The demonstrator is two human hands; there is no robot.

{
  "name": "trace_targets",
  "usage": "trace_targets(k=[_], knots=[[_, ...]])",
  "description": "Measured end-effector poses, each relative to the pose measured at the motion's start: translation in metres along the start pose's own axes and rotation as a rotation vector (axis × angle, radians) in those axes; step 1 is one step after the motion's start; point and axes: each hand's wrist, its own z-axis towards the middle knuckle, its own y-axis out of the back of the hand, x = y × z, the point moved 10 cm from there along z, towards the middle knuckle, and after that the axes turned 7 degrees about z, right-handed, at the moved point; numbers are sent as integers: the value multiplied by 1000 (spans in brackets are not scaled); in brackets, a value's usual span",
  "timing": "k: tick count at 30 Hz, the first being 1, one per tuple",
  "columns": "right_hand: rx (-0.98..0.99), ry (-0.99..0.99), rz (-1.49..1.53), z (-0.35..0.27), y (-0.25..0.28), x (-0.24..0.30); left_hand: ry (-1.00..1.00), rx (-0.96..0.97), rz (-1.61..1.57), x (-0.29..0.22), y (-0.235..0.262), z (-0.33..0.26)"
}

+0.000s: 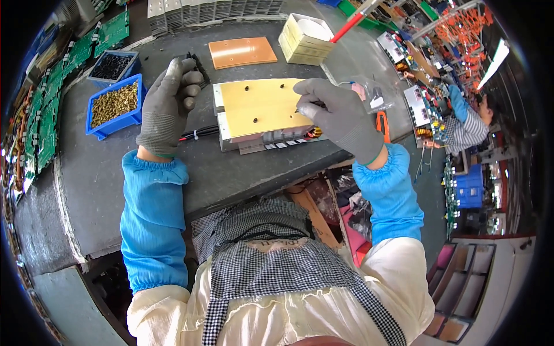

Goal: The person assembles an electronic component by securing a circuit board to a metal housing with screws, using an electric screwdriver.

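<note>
A metal module with a yellow-tan board on top (259,109) lies on the grey bench (104,179) in front of me, black and red wires leaving its left end. My right hand (337,115), in a grey glove, rests on the module's right edge with fingers curled, touching the board; what it grips, if anything, is hidden. My left hand (167,106), also gloved, hovers left of the module with fingers loosely curled and nothing visible in it. Blue sleeve covers wrap both forearms.
Two blue bins sit at the left, one of brass parts (114,105), one of dark parts (112,65). An orange board (242,52) and a stack of tan boards (303,40) lie behind. Green circuit boards (46,109) line the left edge. Another worker (467,124) sits at right.
</note>
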Motion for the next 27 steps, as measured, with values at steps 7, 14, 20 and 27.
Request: trace_targets(k=[7,14,20,27], knots=[[-23,94,-143,-9,-8,5,19,-17,47,6,3,-4],[-12,142,-275,-7,-13,6,12,-4,57,4,0,-1],[142,231,-552,-3,-30,25,12,36,104,5,-4,-2],[295,324,-728,-2,-45,37,20,26,212,6,-4,-3]])
